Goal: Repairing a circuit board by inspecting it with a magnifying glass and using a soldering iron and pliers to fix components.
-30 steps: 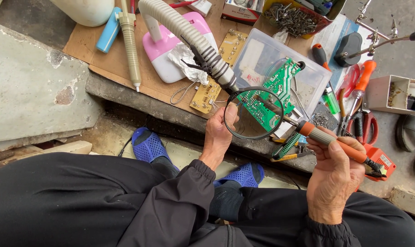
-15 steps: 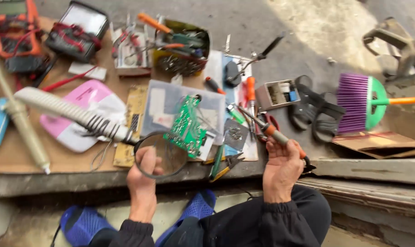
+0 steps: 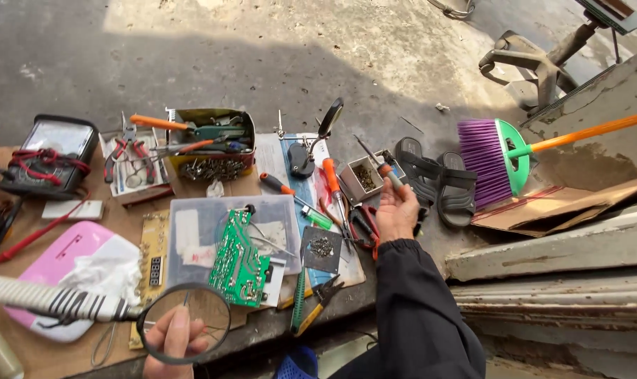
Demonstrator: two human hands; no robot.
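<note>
Down low at the near left, left hand (image 3: 174, 344) pinched on the rim of a round magnifier (image 3: 185, 324), fingers seen through the lens, its pale ribbed hose (image 3: 48, 300) running off to the left. Just beyond the lens, green circuit board (image 3: 240, 260) leaning tilted against a clear plastic box (image 3: 227, 235), apart from both hands. Further right, right hand (image 3: 397, 210) raised above the bench, fingers closed round a thin tool (image 3: 381, 165) with an orange grip, metal tip pointing far and left; black sleeve (image 3: 420, 316) trailing back to the near edge. Just left of that hand, small open box of screws (image 3: 364, 177), red-handled pliers (image 3: 364, 224), and an orange screwdriver (image 3: 330, 175). Near the board's right side, dark square tray (image 3: 322, 249) with a few small screws. Far left, black multimeter (image 3: 48, 154) with red leads; beside it a tin (image 3: 211, 144) crammed with tools and screws. Near left, pink flat case (image 3: 65, 263) with a crumpled white tissue on top. Right of the bench on bare concrete, pair of black sandals (image 3: 438, 179), then a purple broom (image 3: 494, 158) with a green head and orange handle lying across torn cardboard (image 3: 557, 203).
</note>
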